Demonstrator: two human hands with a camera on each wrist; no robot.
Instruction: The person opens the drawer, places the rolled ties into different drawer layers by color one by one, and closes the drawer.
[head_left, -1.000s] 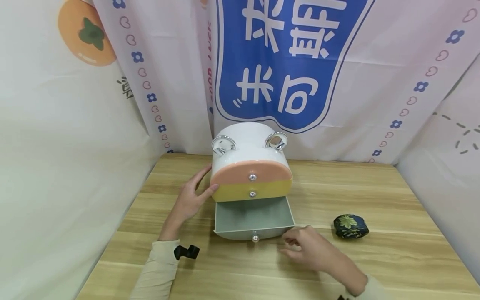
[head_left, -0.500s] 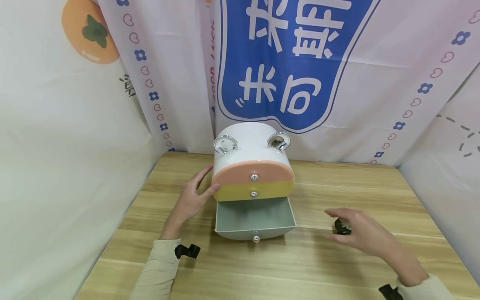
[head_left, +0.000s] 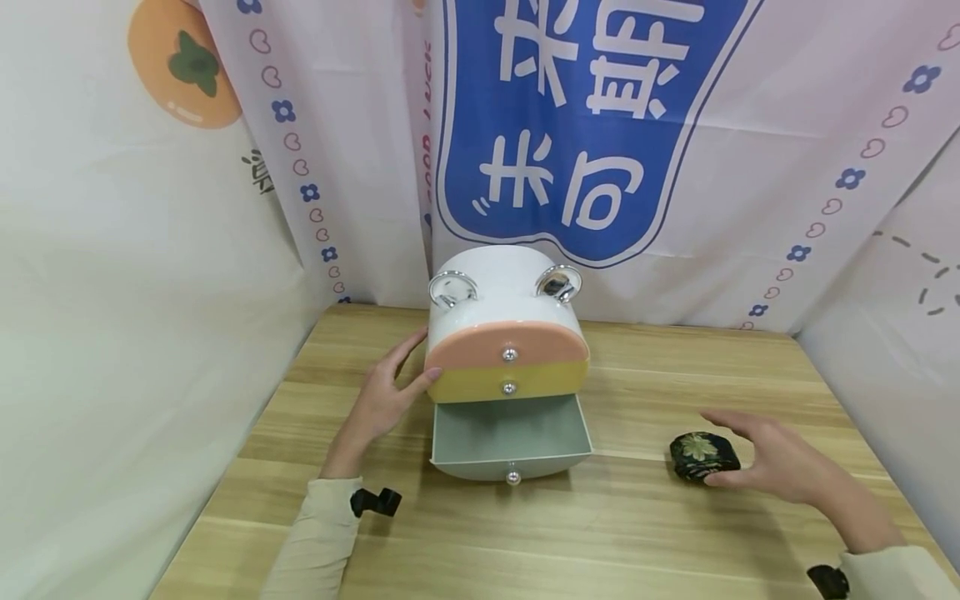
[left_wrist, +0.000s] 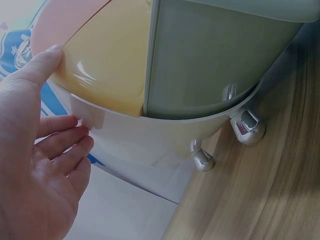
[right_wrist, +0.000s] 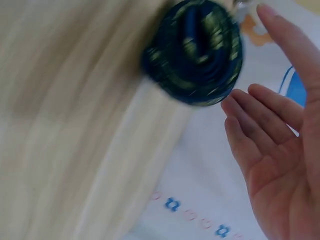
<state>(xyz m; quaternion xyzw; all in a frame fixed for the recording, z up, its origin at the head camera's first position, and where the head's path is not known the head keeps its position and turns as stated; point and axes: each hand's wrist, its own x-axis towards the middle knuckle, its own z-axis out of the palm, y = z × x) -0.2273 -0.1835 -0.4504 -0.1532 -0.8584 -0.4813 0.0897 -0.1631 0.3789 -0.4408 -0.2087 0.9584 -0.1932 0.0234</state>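
Note:
A small white chest of drawers (head_left: 498, 287) with orange and yellow drawer fronts sits on the table, its lowest grey-green drawer (head_left: 512, 433) pulled out and bare inside. My left hand (head_left: 382, 400) rests against the chest's left side, thumb touching the front edge by the yellow drawer (left_wrist: 100, 60). The fingertips lie along the side, loosely extended. Right of the chest lies a rolled dark cloth (head_left: 703, 456) with a gold-green leaf pattern; its coiled end shows in the right wrist view. My right hand (head_left: 783, 458) is spread at the roll's right side, thumb overlapping its front edge.
Two round chrome-rimmed ornaments (head_left: 453, 289) stand up from the chest's top. Silver ball feet (left_wrist: 248, 126) show beneath it in the left wrist view. A printed curtain (head_left: 750, 208) hangs right behind the wooden table (head_left: 525, 542), with light cloth at both sides.
My right hand has left the open drawer's right corner and moved right to the rolled cloth, passing over it to its right side. My left hand stays on the chest.

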